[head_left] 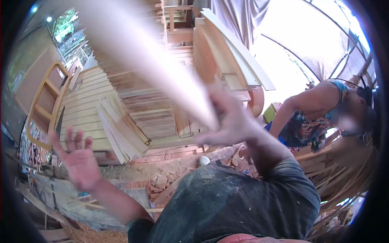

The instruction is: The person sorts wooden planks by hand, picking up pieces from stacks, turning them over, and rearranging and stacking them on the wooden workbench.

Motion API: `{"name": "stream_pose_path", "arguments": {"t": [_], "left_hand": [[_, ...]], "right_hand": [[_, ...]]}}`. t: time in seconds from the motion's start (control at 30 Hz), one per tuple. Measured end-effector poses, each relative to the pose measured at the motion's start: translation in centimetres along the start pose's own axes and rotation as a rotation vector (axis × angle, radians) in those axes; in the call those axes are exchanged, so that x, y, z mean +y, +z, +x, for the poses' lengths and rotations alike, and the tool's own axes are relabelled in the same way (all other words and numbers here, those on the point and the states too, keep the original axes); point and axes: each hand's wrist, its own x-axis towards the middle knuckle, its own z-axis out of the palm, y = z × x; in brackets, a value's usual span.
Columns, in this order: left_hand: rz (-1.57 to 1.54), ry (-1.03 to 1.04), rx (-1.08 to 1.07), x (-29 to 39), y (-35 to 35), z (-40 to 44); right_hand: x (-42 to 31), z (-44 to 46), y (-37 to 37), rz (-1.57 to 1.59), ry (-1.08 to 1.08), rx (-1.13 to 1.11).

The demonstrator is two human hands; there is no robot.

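A long pale board (158,60), smeared by motion, runs from the top left down to the middle of the view. Its lower end lies against my right hand (229,121), whose thumb and fingers are around it. Off to the left, my left hand (81,164) is raised with its palm showing and its fingers spread, touching nothing. Behind the board are stacked wooden planks (148,111). Several loose pale strips (117,129) lie between the stack and my left hand.
Another person (316,105) bends forward at the right, beside piled thin strips (344,182). Tall curved boards (231,52) lean at the back. A wooden frame (44,105) stands at the left. Wood scraps (164,180) and shavings cover the ground near me.
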Motion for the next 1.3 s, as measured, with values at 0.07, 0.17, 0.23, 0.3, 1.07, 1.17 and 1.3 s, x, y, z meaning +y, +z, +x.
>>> {"name": "stream_pose_path", "arguments": {"t": [0.07, 0.17, 0.23, 0.3, 1.07, 1.17, 1.3], "left_hand": [[-0.080, -0.112, -0.008, -3.2, -1.3, -0.9], [-0.122, -0.235, 0.067, -6.2, -1.3, -2.5], [-0.141, -0.287, 0.072, -7.2, -0.6, -3.5], [-0.145, -0.322, 0.088, -7.9, -0.3, -4.6], [-0.191, -1.011, -0.341, -17.4, 13.0, -8.3], [-0.452, -1.167, -0.528, -20.7, 18.8, -6.5], [-0.805, -1.359, -0.447, -23.1, 26.3, -4.0]], "right_hand": [[-2.0, 1.0, -5.3, -0.213, 0.011, 0.250], [-3.9, 3.3, -12.7, -0.552, 0.170, 0.553], [-2.6, 4.8, -16.5, -0.639, 0.358, 0.547], [0.1, 6.4, -18.5, -0.627, 0.490, 0.525], [20.9, 10.0, -16.6, -0.731, 1.095, -0.077], [19.7, 10.1, -16.1, -0.759, 1.117, -0.141], [17.0, 10.7, -15.4, -0.713, 1.156, -0.162]]}}
